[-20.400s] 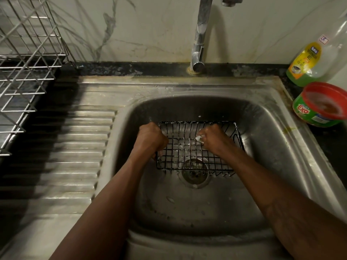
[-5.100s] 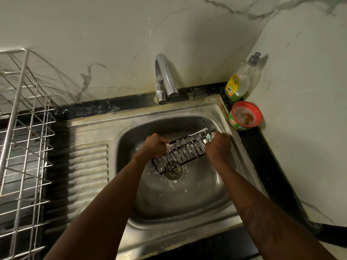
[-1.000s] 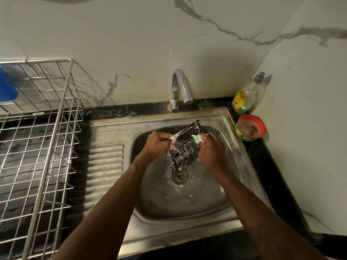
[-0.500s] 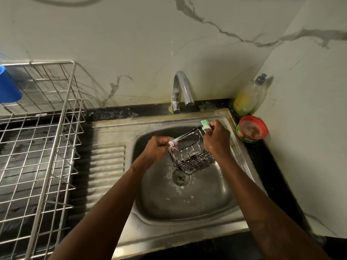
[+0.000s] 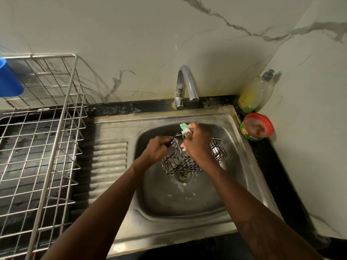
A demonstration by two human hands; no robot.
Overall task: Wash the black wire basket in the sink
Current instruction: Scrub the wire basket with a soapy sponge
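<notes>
The black wire basket (image 5: 185,165) hangs tilted over the steel sink (image 5: 187,203), just above the drain. My left hand (image 5: 156,150) grips its upper left rim. My right hand (image 5: 197,142) holds a soapy green scrub pad (image 5: 184,127) against the basket's top edge and covers much of the basket's middle. Foam clings to the wires near both hands.
The tap (image 5: 185,85) stands behind the basin, with no water seen running. A soap bottle (image 5: 255,94) and a red-lidded green tub (image 5: 256,126) sit at the back right corner. A steel dish rack (image 5: 37,147) with a blue cup (image 5: 8,81) fills the left counter.
The basket has turned and dropped lower, its long side now lying across the basin. My right hand has shifted left along the rim with the pad; my left hand still grips the rim.
</notes>
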